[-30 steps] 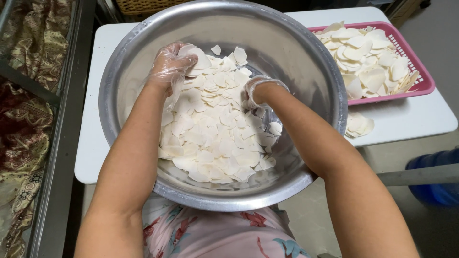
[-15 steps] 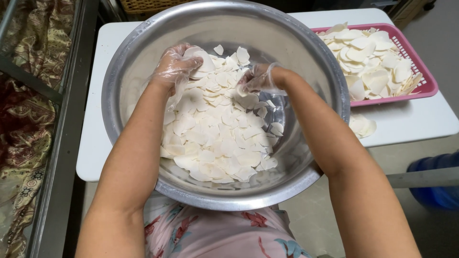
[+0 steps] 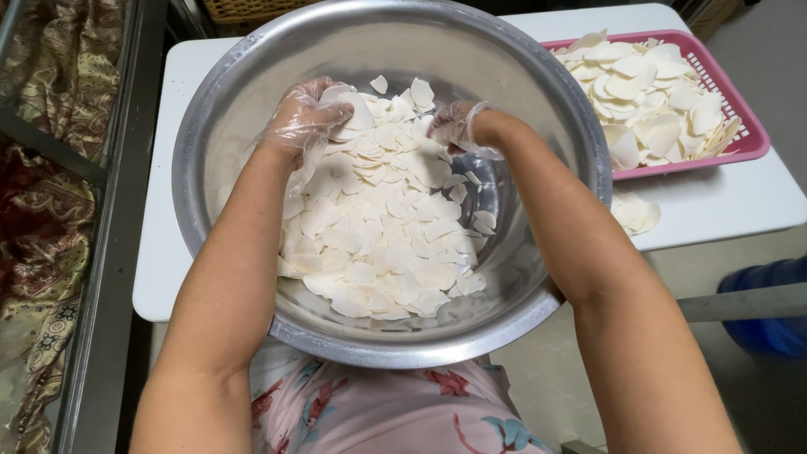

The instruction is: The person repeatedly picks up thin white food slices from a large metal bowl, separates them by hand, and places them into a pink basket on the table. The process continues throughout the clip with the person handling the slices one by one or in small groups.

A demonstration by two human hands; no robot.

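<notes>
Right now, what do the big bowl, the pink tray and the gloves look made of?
Bowl: metal, likely stainless steel, with a brushed grey sheen and reflections. Pink tray: moulded plastic with slotted walls. Gloves on the left hand and right hand: thin clear plastic film, wrinkled and glossy.

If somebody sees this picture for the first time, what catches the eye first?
A big steel bowl fills the middle, heaped with pale thin slices. Both gloved hands, left hand and right hand, dig into the far side of the heap. At the upper right, a pink basket holds more slices on the white table.
</notes>
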